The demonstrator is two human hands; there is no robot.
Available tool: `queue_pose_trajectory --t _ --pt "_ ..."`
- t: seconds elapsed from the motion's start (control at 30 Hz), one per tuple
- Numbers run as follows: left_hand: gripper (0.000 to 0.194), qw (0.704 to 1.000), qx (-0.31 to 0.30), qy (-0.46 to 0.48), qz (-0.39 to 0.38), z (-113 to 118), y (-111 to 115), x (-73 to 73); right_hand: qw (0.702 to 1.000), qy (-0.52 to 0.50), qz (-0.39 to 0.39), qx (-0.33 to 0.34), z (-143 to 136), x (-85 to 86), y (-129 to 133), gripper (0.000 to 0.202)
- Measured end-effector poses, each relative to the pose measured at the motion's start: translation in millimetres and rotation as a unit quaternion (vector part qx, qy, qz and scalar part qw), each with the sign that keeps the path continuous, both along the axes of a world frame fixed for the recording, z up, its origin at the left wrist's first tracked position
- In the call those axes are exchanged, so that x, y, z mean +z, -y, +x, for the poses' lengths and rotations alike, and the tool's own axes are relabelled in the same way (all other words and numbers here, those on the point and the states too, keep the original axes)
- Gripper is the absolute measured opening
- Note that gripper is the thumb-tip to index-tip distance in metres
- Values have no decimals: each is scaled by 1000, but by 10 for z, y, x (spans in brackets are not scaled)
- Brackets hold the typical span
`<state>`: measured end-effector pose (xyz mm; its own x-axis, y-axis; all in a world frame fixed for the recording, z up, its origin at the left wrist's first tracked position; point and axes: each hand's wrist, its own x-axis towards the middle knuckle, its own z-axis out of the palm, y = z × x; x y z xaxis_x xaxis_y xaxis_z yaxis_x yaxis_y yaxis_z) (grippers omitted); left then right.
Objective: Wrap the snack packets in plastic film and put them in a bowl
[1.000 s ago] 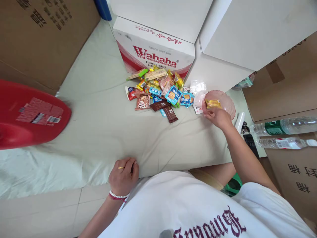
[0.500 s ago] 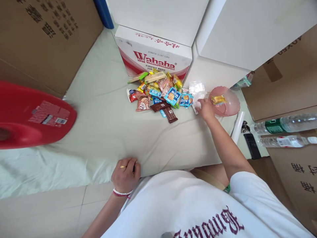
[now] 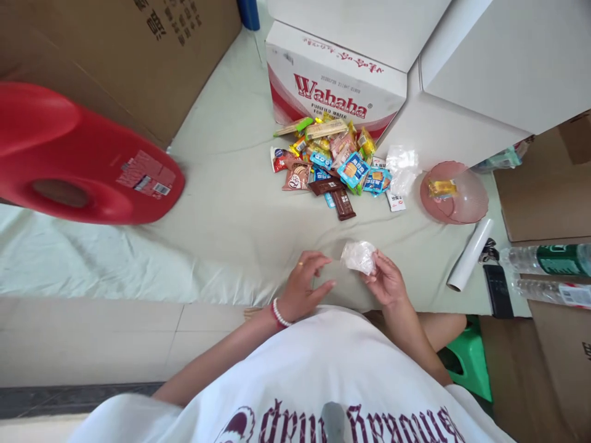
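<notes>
A crumpled clear plastic bag is pinched in the fingers of my right hand, above the front part of the cloth-covered surface. To its left my left hand holds nothing, its thumb and fingers apart and pointing toward the bag. Behind my hands lies a heap of packaged snacks in blue, yellow, red and brown wrappers. Beside the heap another clear plastic bag rests on the surface. The pink translucent bowl to the right contains a yellow-wrapped snack.
A white-and-red Wahaha carton stands behind the heap. On the left lies a large red jug. At the right are a white roll, a black phone and two plastic bottles. A green stool shows below.
My right hand has come back from beside the bowl with a plastic bag in it. My left hand has lifted from the edge, moved right and uncurled. The view has shifted left.
</notes>
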<state>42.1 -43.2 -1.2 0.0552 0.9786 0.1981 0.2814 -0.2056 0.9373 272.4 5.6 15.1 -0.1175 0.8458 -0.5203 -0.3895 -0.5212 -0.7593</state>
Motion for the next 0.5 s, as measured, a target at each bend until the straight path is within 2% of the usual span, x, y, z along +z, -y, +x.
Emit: queue_pose_trajectory --t 0.03,0.07,0.17,0.27,0.37,0.43,0.5 --pt "42 1000 -24 2 14 109 -97 1 1000 -2 -11 0 -23 -21 82 30" --pt "42 998 -54 4 24 211 -185 -6 1000 -2 -17 2 -32 -35 133 30" --pt "20 991 -132 26 6 459 -361 -47 1000 4 -16 8 3 -16 171 35" --pt "20 990 -111 65 -59 606 -394 -87 999 24 35 16 50 43 177 41" --pt "23 984 -86 100 -121 664 -348 -115 987 111 98 58 69 34 213 40" --pt "30 971 -83 139 -177 669 -310 -132 980 159 100 69 95 -17 235 34" --pt "37 953 -65 184 -231 654 -283 -151 982 159 81 55 143 -70 241 32"
